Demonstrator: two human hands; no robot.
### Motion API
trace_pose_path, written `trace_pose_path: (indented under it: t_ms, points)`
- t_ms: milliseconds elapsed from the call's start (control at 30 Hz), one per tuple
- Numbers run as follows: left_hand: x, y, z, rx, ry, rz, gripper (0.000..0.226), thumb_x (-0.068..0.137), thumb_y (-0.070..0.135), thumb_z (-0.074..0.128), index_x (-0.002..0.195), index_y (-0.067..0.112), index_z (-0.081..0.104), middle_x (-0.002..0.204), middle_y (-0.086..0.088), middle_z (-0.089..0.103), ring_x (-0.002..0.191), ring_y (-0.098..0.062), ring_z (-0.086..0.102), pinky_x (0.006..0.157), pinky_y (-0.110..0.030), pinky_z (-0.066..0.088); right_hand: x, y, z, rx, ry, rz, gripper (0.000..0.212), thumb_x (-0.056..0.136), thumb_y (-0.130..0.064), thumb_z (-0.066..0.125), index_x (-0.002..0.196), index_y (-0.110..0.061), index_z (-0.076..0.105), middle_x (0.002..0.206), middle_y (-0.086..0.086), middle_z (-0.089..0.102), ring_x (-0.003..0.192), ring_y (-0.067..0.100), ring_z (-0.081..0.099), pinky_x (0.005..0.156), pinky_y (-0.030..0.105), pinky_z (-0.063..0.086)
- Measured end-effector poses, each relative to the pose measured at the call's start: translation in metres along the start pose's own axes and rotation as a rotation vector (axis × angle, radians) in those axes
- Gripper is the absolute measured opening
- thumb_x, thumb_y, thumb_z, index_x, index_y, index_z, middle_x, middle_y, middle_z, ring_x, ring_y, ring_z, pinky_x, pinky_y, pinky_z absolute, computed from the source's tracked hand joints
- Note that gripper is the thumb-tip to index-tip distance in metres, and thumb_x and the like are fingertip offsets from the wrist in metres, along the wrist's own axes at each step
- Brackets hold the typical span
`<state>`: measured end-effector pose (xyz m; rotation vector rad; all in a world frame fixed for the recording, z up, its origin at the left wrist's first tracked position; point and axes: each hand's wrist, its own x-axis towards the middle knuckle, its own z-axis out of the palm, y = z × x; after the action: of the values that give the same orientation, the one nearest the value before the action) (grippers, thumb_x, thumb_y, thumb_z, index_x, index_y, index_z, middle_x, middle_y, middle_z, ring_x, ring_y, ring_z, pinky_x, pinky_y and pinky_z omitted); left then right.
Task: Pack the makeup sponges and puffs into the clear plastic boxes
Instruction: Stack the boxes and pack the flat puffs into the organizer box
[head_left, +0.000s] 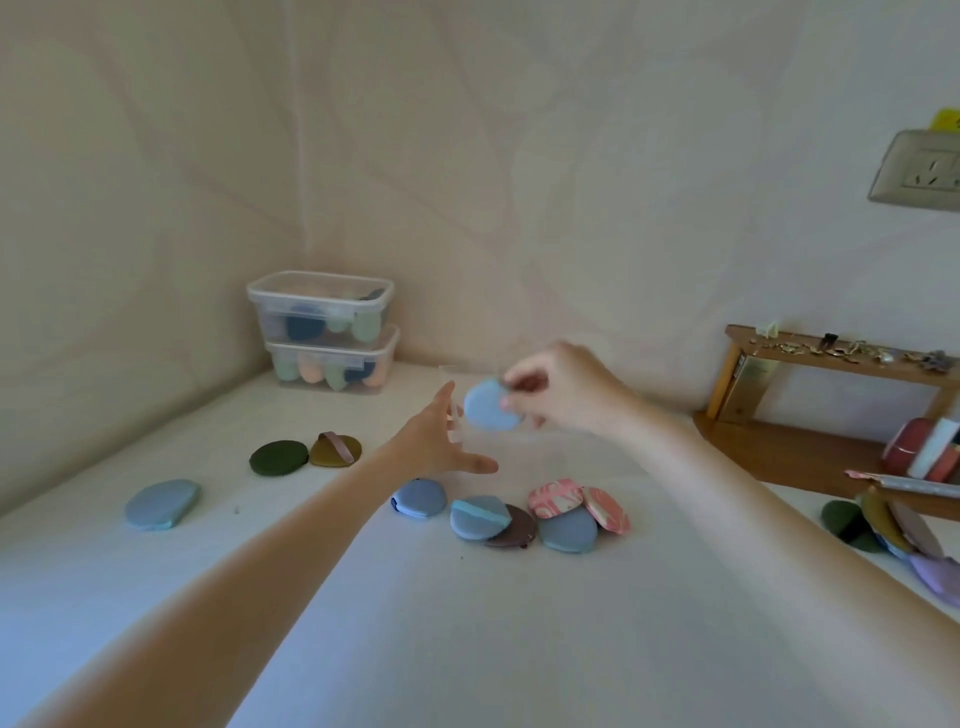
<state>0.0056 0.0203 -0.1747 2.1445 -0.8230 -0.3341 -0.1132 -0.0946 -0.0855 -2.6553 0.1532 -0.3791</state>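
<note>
Pinching a light blue puff (488, 406) by its right edge, right hand (558, 387) holds it mid-air over a faint clear box (470, 441); left hand (441, 441) spread, fingers straight, against box's left side. Puff's prob soft, light; edge grip suffices.

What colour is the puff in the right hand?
Light blue puff, pinched by the right hand; head view.

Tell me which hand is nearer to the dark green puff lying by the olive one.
Left. The left hand reaches out just right of the dark green puff, fingers spread. The right hand is farther right and raised, pinching a light blue puff.
</note>
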Motion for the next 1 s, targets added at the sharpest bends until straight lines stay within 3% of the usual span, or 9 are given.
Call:
trace_pose_path:
  t_ms: [67, 133, 233, 367, 500, 633, 800, 900, 1000]
  points:
    - [-0.003, 0.005, 0.0, 0.021, -0.013, -0.016, 0.118, 0.069, 0.032, 0.081, 0.15, 0.018, -0.003, 0.149, -0.005, 0.031, 0.134, -0.022, 0.037, 0.111, -0.035, 0.033, 0.011, -0.004, 0.003, 0.011, 0.191, 0.06, 0.016, 0.083, -0.008, 0.064, 0.098, -0.005, 0.07, 0.088, 0.009, 0.071, 0.067, 0.005, 0.063, 0.066, 0.022, 0.044]
    - [-0.006, 0.011, -0.004, 0.114, -0.02, -0.037, 0.117, 0.071, 0.038, 0.078, 0.149, 0.016, -0.006, 0.154, -0.006, 0.021, 0.139, -0.023, 0.029, 0.111, -0.035, 0.031, 0.019, -0.006, 0.02, -0.042, 0.251, 0.14, 0.023, 0.084, -0.008, 0.062, 0.106, -0.007, 0.063, 0.104, 0.012, 0.067, 0.093, 0.024, 0.063, 0.073, 0.027, 0.044]
    - [-0.011, 0.017, -0.017, 0.186, -0.001, -0.031, 0.107, 0.074, 0.041, 0.075, 0.15, 0.017, 0.005, 0.156, -0.006, 0.015, 0.141, -0.023, 0.026, 0.113, -0.036, 0.03, 0.022, -0.011, 0.045, -0.152, 0.239, 0.177, 0.022, 0.089, -0.01, 0.055, 0.111, -0.008, 0.052, 0.108, 0.014, 0.061, 0.1, 0.033, 0.059, 0.07, 0.031, 0.04]
    - [-0.024, 0.015, -0.034, 0.047, 0.025, 0.101, 0.077, 0.074, 0.02, 0.078, 0.14, 0.016, 0.037, 0.146, -0.002, 0.036, 0.124, -0.019, 0.05, 0.1, -0.028, 0.044, 0.027, -0.014, 0.065, -0.227, 0.191, 0.154, 0.021, 0.092, -0.015, 0.05, 0.11, -0.009, 0.06, 0.109, 0.012, 0.064, 0.104, 0.031, 0.059, 0.071, 0.031, 0.042]
    - [-0.026, 0.013, -0.036, 0.16, 0.009, 0.199, 0.061, 0.076, 0.014, 0.075, 0.131, 0.017, 0.049, 0.133, -0.002, 0.051, 0.107, -0.019, 0.064, 0.093, -0.027, 0.049, 0.03, -0.012, 0.068, -0.112, 0.087, 0.158, 0.026, 0.09, -0.012, 0.048, 0.109, -0.003, 0.063, 0.11, 0.014, 0.066, 0.103, 0.03, 0.061, 0.081, 0.034, 0.049]
    - [-0.025, 0.015, -0.033, 0.197, 0.017, 0.215, 0.051, 0.075, 0.019, 0.076, 0.122, 0.014, 0.056, 0.125, -0.002, 0.057, 0.104, -0.019, 0.064, 0.095, -0.033, 0.049, 0.028, -0.01, 0.063, -0.135, 0.014, 0.133, 0.023, 0.09, -0.012, 0.051, 0.108, -0.003, 0.061, 0.112, 0.015, 0.063, 0.102, 0.03, 0.06, 0.075, 0.029, 0.044]
    - [-0.025, 0.016, -0.035, 0.283, 0.026, 0.232, 0.035, 0.078, 0.024, 0.074, 0.109, 0.012, 0.063, 0.119, -0.004, 0.06, 0.102, -0.018, 0.065, 0.093, -0.03, 0.05, 0.022, -0.01, 0.05, -0.127, -0.044, 0.096, 0.029, 0.089, -0.004, 0.046, 0.1, -0.007, 0.073, 0.11, 0.015, 0.067, 0.098, 0.028, 0.063, 0.084, 0.032, 0.051]
    - [-0.021, 0.021, -0.039, 0.45, -0.012, 0.267, 0.028, 0.081, 0.028, 0.07, 0.103, 0.012, 0.065, 0.114, -0.002, 0.063, 0.102, -0.017, 0.063, 0.093, -0.031, 0.05, 0.005, -0.012, 0.032, -0.092, 0.09, 0.016, 0.03, 0.085, 0.001, 0.045, 0.086, -0.004, 0.074, 0.092, 0.011, 0.073, 0.065, 0.016, 0.06, 0.06, 0.023, 0.048]
    - [-0.018, 0.024, -0.04, 0.543, -0.018, 0.291, 0.025, 0.082, 0.028, 0.069, 0.099, 0.009, 0.066, 0.111, -0.004, 0.066, 0.102, -0.017, 0.063, 0.093, -0.032, 0.05, -0.014, -0.004, 0.033, -0.101, -0.128, 0.03, 0.018, 0.082, -0.003, 0.052, 0.079, -0.003, 0.07, 0.085, 0.009, 0.071, 0.065, 0.015, 0.057, 0.063, 0.032, 0.05]
